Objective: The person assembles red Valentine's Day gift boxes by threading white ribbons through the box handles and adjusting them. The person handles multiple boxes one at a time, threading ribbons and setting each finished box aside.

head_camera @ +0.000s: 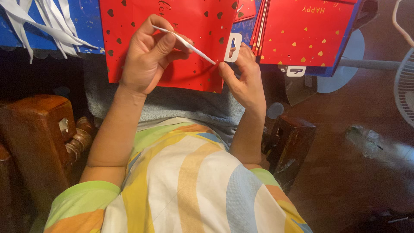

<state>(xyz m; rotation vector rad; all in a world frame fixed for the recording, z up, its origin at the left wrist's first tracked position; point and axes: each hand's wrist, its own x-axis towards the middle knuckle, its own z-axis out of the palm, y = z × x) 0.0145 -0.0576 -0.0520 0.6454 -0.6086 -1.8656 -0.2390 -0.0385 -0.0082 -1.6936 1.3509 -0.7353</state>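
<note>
A flat red paper bag (189,26) with small dark and gold hearts lies on a grey cloth (181,105) over my lap. My left hand (148,56) pinches a thin white ribbon strip (189,45) that slants down to the right across the bag. My right hand (246,80) holds the bag's right edge, its thumb meeting the ribbon's lower end beside a white die-cut tag (233,47).
A stack of more red bags (306,30) lies to the right. Loose white ribbons (43,21) rest on a blue sheet at upper left. Carved wooden chair arms (39,129) (289,142) flank me. A white fan (405,82) stands at the far right.
</note>
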